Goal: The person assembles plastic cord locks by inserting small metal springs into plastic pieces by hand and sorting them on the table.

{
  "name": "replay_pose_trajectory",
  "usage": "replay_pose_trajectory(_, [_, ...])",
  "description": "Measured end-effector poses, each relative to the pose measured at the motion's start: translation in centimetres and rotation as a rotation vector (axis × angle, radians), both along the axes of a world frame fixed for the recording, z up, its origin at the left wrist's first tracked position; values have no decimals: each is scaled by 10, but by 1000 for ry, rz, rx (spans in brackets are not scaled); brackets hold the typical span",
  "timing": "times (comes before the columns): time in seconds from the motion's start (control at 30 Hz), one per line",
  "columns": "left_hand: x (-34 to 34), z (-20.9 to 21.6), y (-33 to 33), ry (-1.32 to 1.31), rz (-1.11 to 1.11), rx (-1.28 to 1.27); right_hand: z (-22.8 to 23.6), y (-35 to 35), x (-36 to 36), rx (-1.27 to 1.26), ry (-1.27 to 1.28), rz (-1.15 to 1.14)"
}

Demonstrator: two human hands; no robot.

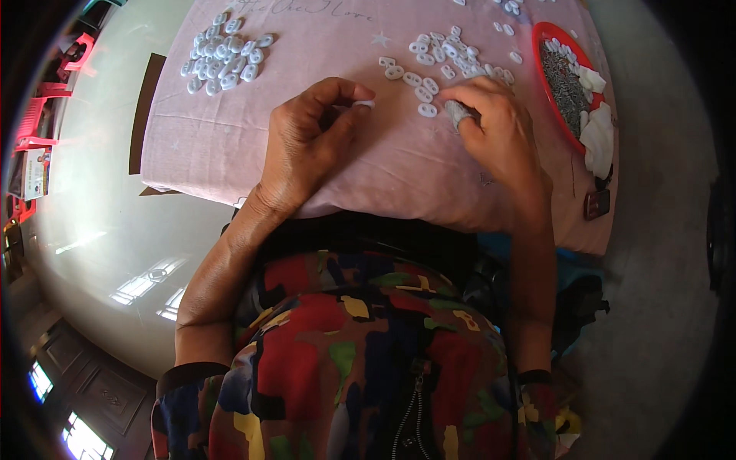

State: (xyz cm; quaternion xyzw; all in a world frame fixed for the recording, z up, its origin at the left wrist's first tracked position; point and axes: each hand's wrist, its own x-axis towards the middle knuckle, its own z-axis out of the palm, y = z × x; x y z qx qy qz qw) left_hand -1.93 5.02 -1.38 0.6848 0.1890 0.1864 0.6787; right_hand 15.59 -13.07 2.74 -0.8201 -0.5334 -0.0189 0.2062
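My left hand (pixel 310 138) pinches a small white oval plastic piece (pixel 363 103) between thumb and forefinger, above the pink cloth. My right hand (pixel 497 126) is beside the near edge of a loose group of white two-holed oval pieces (pixel 448 52). Its forefinger reaches toward the pieces, the thumb is apart from it, and a grey wrapping (pixel 458 115) covers the thumb. Nothing shows between these fingers. Several more ovals (pixel 423 93) lie on the cloth between my hands. At the far left is a separate heap of white ovals (pixel 222 55).
A red basin (pixel 540 46) holds many small grey metal parts (pixel 563 88) and some white pieces. White cloth (pixel 596 142) hangs over its rim. A small dark device (pixel 596 204) lies near the right edge of the pink-covered table (pixel 399 172). Red plastic chairs (pixel 80 52) stand at left.
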Motion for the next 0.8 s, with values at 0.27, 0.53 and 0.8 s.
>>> replay_pose_trajectory(0.27, [4,0,-3,-39,-10,260,11,-31,-3,53,71,-156])
replay_pose_trajectory(0.53, [9,1,-3,-35,17,306,5,-32,-17,-38,-3,-54])
replay_pose_trajectory(0.8, [19,0,4,-31,56,447,-3,-1,24,12,-248,-31])
